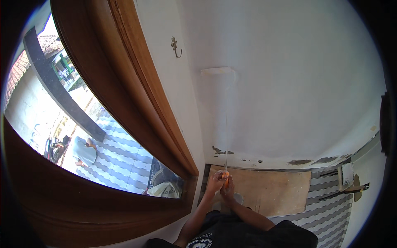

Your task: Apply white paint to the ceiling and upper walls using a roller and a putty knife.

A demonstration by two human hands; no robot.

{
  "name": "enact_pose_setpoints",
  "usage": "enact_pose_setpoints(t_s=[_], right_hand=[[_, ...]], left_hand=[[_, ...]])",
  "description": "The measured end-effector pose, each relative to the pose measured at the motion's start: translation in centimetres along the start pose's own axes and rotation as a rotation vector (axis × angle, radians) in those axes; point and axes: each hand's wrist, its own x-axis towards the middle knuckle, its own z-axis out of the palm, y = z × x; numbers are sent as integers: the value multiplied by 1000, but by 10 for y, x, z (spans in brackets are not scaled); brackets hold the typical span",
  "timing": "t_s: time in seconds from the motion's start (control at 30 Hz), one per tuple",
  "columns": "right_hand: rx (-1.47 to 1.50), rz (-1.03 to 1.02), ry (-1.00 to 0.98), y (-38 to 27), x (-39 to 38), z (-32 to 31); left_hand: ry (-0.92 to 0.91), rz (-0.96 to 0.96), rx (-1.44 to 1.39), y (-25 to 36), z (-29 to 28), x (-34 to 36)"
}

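Both my hands are wrapped around the orange handle [225, 175] of a paint roller. My left hand [216, 181] sits on its left side and my right hand [228, 191] closes on it from the right, close against the left. From the handle a long thin metal rod [226, 155] runs up and bends over to the white roller sleeve [217, 71]. That sleeve appears to lie against the pale wall [285, 82], well above my hands. Part of the handle is hidden by my fingers.
A brown wooden frame [153, 99] stands on the left. Beyond its opening a person [84, 151] crouches on tiles. A metal hook [175, 46] is on the wall. Below are a brown sheet [273, 190], a whitish container [238, 198] and peeling paint [300, 162].
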Motion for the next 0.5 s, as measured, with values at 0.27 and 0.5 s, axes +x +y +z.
enact_pose_setpoints(t_s=[0.27,0.5], right_hand=[[-170,-121,174,-31,50,46],[143,-65,127,-96,137,50]], left_hand=[[66,81,-79,56,-31,45],[81,154,-184,143,-53,92]])
